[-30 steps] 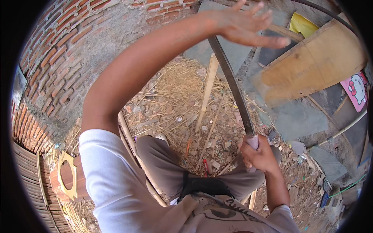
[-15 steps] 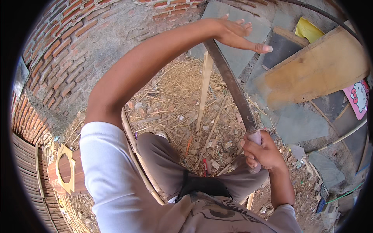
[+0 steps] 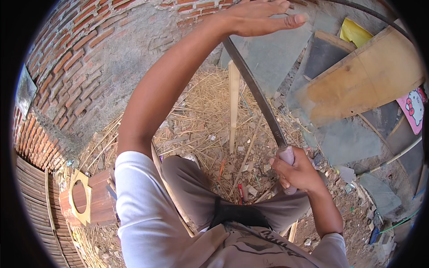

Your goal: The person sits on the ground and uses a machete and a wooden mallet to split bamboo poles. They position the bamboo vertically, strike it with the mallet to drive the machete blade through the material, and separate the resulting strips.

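Observation:
My right hand [image 3: 297, 172] grips the pale handle of a long dark blade [image 3: 257, 94] that runs up and to the left from it. My left arm stretches far forward, and my left hand [image 3: 261, 18] lies flat, fingers together and extended, over the blade's far end near the top of the view. Whether the palm touches the metal I cannot tell. A pale wooden stick [image 3: 233, 105] stands upright on the straw just left of the blade. My knees in brown trousers [image 3: 196, 196] sit below it.
Straw and wood shavings [image 3: 196, 120] cover the ground ahead. A brick wall [image 3: 76, 67] curves along the left. A wooden box with a round hole [image 3: 85, 201] sits at lower left. Boards, grey slabs [image 3: 348, 138] and a tan plank [image 3: 366, 76] lie at right.
My left hand has drifted left and toward the top edge along the blade's far end. The right hand keeps its hold on the handle, almost in place.

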Demonstrator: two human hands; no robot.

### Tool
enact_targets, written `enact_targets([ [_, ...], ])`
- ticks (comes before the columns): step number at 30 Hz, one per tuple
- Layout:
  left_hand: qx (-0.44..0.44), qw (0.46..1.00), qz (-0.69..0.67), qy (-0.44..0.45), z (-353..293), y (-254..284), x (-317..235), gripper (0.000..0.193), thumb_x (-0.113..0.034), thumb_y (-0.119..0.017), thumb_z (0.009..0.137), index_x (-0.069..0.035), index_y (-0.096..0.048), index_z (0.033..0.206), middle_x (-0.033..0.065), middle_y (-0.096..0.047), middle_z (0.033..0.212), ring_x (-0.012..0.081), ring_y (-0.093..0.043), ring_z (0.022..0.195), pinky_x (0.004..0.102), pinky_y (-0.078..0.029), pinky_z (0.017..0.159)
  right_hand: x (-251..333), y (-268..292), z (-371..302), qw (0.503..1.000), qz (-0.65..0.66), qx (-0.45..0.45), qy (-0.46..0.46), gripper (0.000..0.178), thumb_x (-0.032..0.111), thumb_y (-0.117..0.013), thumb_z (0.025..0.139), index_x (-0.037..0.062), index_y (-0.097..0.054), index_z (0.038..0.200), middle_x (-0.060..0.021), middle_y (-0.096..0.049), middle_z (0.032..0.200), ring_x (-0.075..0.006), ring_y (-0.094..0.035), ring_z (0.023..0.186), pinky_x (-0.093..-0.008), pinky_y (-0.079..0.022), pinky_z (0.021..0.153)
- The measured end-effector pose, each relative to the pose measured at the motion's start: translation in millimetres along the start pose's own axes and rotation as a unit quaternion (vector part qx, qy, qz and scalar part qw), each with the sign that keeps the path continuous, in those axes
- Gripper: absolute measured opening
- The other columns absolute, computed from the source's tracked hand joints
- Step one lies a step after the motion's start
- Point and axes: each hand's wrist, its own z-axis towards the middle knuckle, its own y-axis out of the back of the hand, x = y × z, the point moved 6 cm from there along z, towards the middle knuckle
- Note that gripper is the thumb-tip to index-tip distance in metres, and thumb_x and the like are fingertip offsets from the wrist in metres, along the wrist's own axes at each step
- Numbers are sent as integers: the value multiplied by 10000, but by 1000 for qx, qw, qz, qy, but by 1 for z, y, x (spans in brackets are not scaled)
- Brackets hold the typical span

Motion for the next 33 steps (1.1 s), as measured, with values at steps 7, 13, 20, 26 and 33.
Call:
enact_targets([
  [7,-383,914,-128,33,-122,58,-45,1023,-824,-356,828,62,-480,1324,225,-566,1254,331,-496,1252,449,-365,1055,8,-52,21,990,134,22,41,276,271,-603,964,20,-489,989,-9,-521,674,-73,-496,498,-243,-414,460],
  [13,-377,735,-346,446,-267,-92,-95,1083,-873,-440,758,0,-401,1398,190,-528,1318,273,-530,1199,434,-417,1000,8,-98,38,971,206,50,106,296,326,-538,1011,54,-472,1105,-27,-540,799,-91,-529,677,-242,-460,618],
  [20,-274,746,-426,433,-275,-114,-162,1123,-616,-692,786,55,-150,1507,222,-377,1456,328,-453,1304,412,-377,1049,14,-139,63,938,330,56,92,292,225,-632,968,33,-472,1121,-33,-561,947,-73,-551,850,-235,-479,732],
  [26,-194,748,-430,467,-290,-111,-137,621,-280,-534,1005,34,-273,1474,142,-610,1076,192,-644,851,290,-516,730,18,-141,81,945,301,84,99,355,272,-672,935,6,-507,1102,-71,-561,1009,-93,-549,866,-247,-474,726],
  [33,-247,680,-476,500,-296,-88,-115,467,-362,-418,1045,13,-446,1321,28,-536,745,77,-537,552,180,-385,463,-3,57,16,905,-65,-279,313,467,225,-743,846,31,-544,1221,-62,-542,1168,-159,-518,1000,-310,-438,845],
])
